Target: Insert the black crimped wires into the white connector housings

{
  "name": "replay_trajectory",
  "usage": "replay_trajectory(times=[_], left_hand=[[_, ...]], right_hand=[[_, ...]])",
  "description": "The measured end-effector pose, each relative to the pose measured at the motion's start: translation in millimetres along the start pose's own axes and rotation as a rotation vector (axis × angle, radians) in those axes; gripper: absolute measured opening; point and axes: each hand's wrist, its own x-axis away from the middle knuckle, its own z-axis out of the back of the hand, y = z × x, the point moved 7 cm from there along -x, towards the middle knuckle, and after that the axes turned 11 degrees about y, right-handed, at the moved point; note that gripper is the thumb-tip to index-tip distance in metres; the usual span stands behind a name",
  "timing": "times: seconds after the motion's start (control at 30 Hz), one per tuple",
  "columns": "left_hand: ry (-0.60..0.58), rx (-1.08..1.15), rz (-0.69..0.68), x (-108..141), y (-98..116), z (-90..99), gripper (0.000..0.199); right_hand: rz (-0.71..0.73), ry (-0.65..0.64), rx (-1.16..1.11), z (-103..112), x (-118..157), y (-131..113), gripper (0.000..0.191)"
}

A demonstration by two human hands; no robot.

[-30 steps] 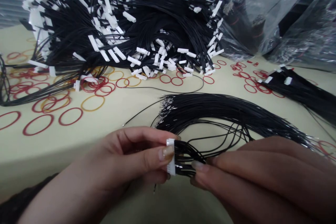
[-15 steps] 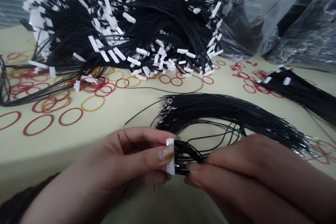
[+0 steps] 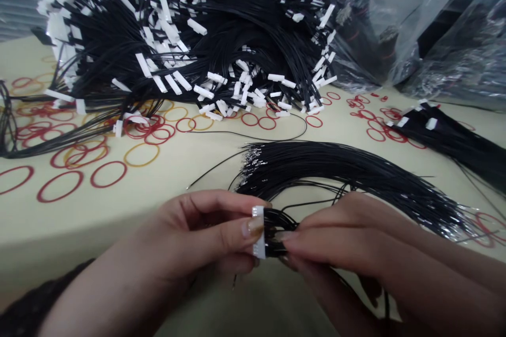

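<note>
A white connector (image 3: pixel 259 245) is pinched between the thumb and fingers of my left hand (image 3: pixel 205 237), near the lower middle of the view. Several black wires (image 3: pixel 279 217) run out of its right side. My right hand (image 3: pixel 348 242) is closed on these wires, its thumb and fingertips just right of the connector. Where single wires enter the connector is partly covered by my fingers. Just beyond both hands lies a thick bundle of loose black wires (image 3: pixel 336 160) with silvery metal tips at both ends.
A large heap of black cables (image 3: pixel 237 26) with white connectors fills the back. Red and yellow rubber bands (image 3: pixel 108 174) lie scattered on the pale table (image 3: pixel 166 184). Another cable bundle (image 3: pixel 466 139) lies at the right, with clear plastic bags (image 3: pixel 395 37) behind it.
My right hand has shifted slightly up and its grip on the wires has changed, with a dark gap now showing beneath its fingers. My left hand still holds the connector.
</note>
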Motion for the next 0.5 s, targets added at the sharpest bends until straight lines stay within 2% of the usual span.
replay_trajectory(times=[0.17,0.33,0.5], left_hand=[[0.025,-0.011,0.005,-0.1,-1.6,3.9,0.013],[0.053,-0.001,-0.002,-2.7,-1.1,4.0,0.017],[0.105,-0.021,0.001,-4.4,-0.9,5.0,0.015]], right_hand=[[-0.038,0.007,-0.101,-4.8,8.8,10.2,0.012],[-0.070,-0.001,-0.097,-7.7,20.6,23.3,0.017],[-0.055,-0.050,-0.116,-9.4,18.5,21.0,0.018]])
